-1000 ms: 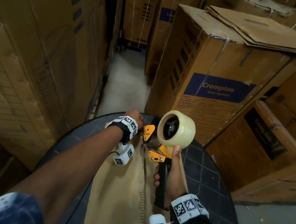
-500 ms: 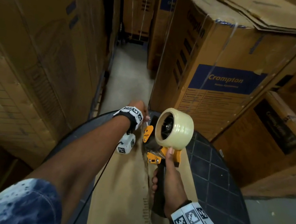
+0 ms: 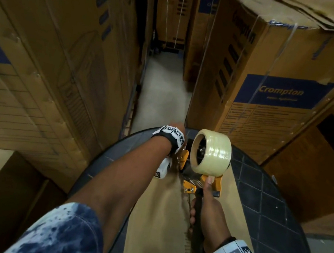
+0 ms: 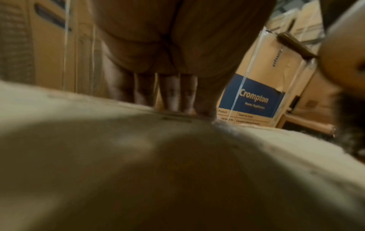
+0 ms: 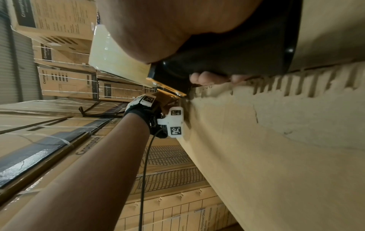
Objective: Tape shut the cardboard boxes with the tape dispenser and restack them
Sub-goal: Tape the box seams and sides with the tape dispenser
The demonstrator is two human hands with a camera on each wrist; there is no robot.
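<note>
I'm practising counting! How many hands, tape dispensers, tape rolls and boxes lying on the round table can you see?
Hands: 2, the left hand and the right hand
Tape dispenser: 1
Tape roll: 1
Cardboard box on the round table: 1
Total: 5

The box (image 3: pixel 159 229) lay lengthwise on the table (image 3: pixel 275 207) before you. Your left hand (image 3: pixel 180 128) rested at its far end, left of the seam (image 3: pixel 187 222); the dispenser (image 3: pixel 202 175) stood on the seam just right of it, your right hand (image 3: pixel 209 215) behind. Stacks (image 3: pixel 42 53) rose left, another carton (image 3: pixel 277 78) beyond the table.
</note>
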